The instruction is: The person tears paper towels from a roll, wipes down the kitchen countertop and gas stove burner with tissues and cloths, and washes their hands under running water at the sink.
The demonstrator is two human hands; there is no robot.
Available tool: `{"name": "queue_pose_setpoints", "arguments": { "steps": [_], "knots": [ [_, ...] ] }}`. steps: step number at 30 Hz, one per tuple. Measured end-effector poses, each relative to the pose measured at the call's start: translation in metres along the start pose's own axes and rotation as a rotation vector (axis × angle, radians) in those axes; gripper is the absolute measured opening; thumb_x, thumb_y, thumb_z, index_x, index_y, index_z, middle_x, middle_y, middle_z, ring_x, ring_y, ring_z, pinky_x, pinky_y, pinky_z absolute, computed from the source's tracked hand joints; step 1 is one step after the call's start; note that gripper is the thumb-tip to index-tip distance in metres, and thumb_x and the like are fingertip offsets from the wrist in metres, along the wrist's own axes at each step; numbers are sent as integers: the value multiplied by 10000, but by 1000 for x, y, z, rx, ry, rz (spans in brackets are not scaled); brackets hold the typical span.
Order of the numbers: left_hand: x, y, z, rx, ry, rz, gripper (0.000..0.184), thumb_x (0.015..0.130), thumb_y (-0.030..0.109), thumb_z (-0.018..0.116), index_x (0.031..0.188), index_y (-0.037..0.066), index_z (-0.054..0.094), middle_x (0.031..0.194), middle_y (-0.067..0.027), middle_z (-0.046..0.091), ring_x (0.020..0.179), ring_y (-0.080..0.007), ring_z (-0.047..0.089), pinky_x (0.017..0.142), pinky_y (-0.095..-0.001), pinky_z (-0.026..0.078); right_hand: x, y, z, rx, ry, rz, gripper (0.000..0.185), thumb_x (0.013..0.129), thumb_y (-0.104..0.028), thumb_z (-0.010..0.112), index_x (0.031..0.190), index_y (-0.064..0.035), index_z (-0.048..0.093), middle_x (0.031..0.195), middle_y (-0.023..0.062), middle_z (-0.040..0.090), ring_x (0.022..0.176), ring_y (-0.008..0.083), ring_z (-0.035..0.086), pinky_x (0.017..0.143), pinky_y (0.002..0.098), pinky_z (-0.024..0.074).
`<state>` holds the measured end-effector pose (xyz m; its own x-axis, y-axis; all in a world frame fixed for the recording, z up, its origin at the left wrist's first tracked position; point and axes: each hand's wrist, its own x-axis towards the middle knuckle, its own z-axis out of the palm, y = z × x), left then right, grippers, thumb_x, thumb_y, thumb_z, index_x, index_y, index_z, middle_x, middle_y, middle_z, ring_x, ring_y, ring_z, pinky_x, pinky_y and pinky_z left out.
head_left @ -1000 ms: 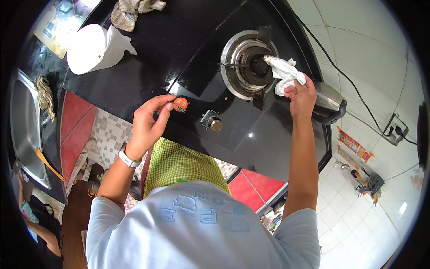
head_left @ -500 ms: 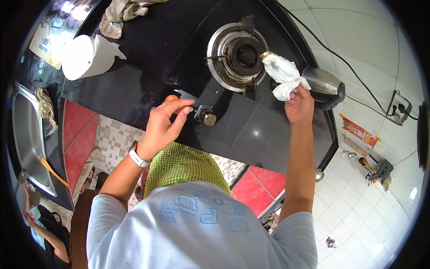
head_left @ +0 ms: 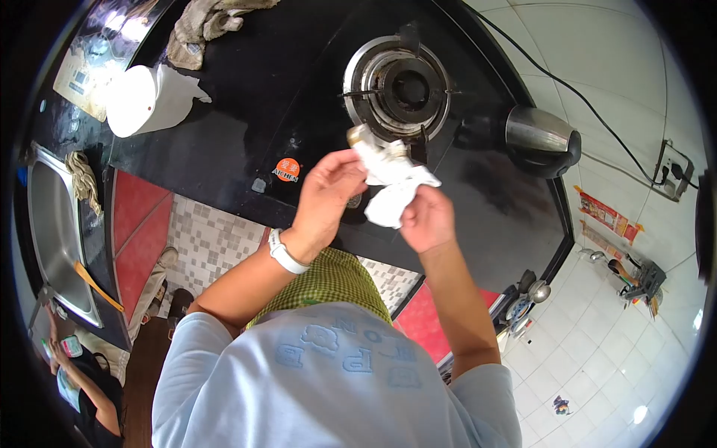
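A crumpled white tissue (head_left: 392, 196) with brownish stains at its upper end is between my two hands, over the black cooktop (head_left: 284, 112). My right hand (head_left: 429, 218) pinches its lower right part. At the tissue's left edge is my left hand (head_left: 328, 190), fingers bent towards it; whether they grip it cannot be made out. Behind the hands, the round burner (head_left: 410, 89) sits in its metal ring. The stove knob (head_left: 354, 201) is mostly hidden by my left hand. An orange round logo (head_left: 287, 169) shows left of my left hand.
A paper roll (head_left: 146, 101) and a rag (head_left: 198, 30) lie on the counter at upper left. A sink (head_left: 56, 239) is at far left, a kettle (head_left: 541, 140) right of the burner. At lower left is another person (head_left: 89, 388). Utensils hang on the right wall.
My right hand has brought the tissue left and down from beside the burner. My left hand has moved right to meet it, uncovering the orange logo and covering most of the knob.
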<state>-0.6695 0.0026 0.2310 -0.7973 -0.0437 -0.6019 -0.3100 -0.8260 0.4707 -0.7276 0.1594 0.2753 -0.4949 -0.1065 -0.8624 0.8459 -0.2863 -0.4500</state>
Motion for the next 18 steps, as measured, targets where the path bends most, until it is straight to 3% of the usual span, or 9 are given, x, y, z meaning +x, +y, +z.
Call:
{"name": "queue_pose_setpoints", "arguments": {
  "steps": [2, 4, 8, 9, 11, 12, 14, 16, 18],
  "knots": [
    [0, 4, -8, -80, 76, 32, 137, 861, 76, 620, 986, 52, 568, 919, -21, 628, 831, -83, 589, 722, -218, 480, 4, 18, 0, 145, -107, 55, 185, 817, -78, 530, 999, -63, 559, 766, 65, 616, 534, 126, 541, 393, 228, 381],
    [-3, 9, -17, -9, 119, 126, 124, 854, 64, 628, 961, 48, 567, 898, -23, 625, 803, -78, 584, 707, -215, 478, 7, 30, 4, 9, -108, 11, 152, 831, -96, 563, 983, -83, 568, 769, 54, 617, 541, 117, 546, 418, 220, 388],
    [0, 19, -25, 255, 88, 420, 128, 842, 37, 640, 943, 6, 568, 873, -21, 621, 740, -64, 566, 639, -177, 456, 7, 39, 26, -81, -28, -9, 178, 873, -118, 557, 1035, -50, 586, 813, 14, 620, 632, 89, 559, 540, 218, 467],
    [1, 19, -26, 261, 86, 419, 128, 842, 37, 640, 943, 6, 568, 873, -21, 621, 740, -64, 566, 639, -177, 456, 9, 41, 24, -64, -82, -5, 228, 883, -119, 548, 1090, -25, 569, 879, 24, 623, 724, 101, 592, 618, 236, 507],
    [3, 20, -25, 573, 116, 582, 105, 817, 3, 639, 912, -10, 595, 862, -29, 623, 729, -80, 569, 633, -188, 464, 5, 40, 34, 7, -76, 17, 236, 885, -118, 547, 1100, -22, 562, 921, 39, 623, 769, 114, 606, 637, 246, 515],
    [2, 26, -25, 803, 79, 698, 112, 772, -26, 646, 881, -11, 624, 877, -67, 632, 729, -126, 597, 636, -207, 484, 4, 38, 38, 72, -72, 39, 246, 886, -118, 547, 1111, -20, 555, 962, 54, 623, 814, 127, 620, 655, 256, 524],
    [-1, 32, -19, 980, -73, 792, 147, 738, -37, 653, 879, 6, 640, 890, -100, 638, 757, -166, 619, 643, -224, 495, 9, 39, 32, 66, -129, 43, 263, 891, -126, 538, 1129, -14, 543, 1042, 72, 611, 896, 145, 624, 707, 275, 528],
    [-3, 29, -19, 1012, -198, 732, 160, 735, -41, 632, 887, 8, 648, 895, -105, 646, 802, -243, 615, 696, -314, 494, 11, 38, 28, 157, -207, 16, 282, 892, -146, 535, 1140, -12, 541, 1061, 66, 609, 909, 142, 616, 758, 291, 516],
    [-5, 33, -16, 1092, -272, 748, 180, 733, -44, 619, 901, 12, 654, 922, -118, 640, 819, -272, 598, 734, -344, 478, 9, 36, 24, 161, -229, 11, 295, 891, -155, 530, 1149, -12, 539, 1067, 60, 606, 942, 145, 602, 828, 298, 489]
  ]
}}
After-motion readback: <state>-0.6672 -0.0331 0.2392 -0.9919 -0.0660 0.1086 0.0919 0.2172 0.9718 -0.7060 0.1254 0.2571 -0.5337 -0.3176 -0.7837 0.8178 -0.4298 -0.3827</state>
